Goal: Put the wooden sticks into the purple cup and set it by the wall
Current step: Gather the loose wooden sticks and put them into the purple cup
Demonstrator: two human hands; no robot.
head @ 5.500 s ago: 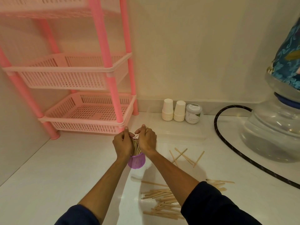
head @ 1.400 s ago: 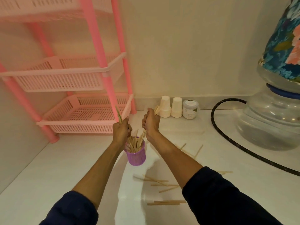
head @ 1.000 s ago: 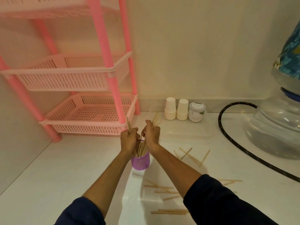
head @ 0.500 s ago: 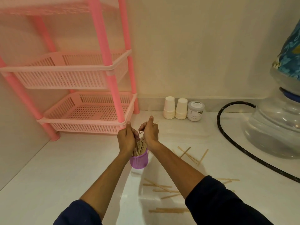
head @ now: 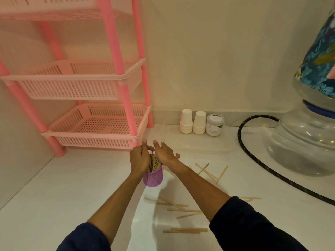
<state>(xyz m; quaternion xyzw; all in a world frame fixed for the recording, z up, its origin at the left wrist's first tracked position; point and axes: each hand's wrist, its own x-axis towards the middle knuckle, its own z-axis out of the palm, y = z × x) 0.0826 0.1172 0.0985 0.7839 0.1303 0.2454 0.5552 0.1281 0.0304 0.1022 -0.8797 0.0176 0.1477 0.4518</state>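
Purple cup, small plastic mesh, stands upright mid-surface, well short of the back wall, packed with a bundle of wooden sticks. Likely light and top-heavy; tips easily. Best hold: around the wall low down, not by the sticks. Left hand curls against the bundle and rim, fingers closed round the sticks. Right hand hovers just beside, fingers spread, holding nothing. Loose sticks lie scattered toward the near edge, more to the right; thin, stiff, flat on a smooth surface, so probably awkward to pinch up. Pink rack fills the back-left corner; paper cups and a jar sit at the wall. Open room between rack leg and paper cups. Black hose and water bottle crowd the right.
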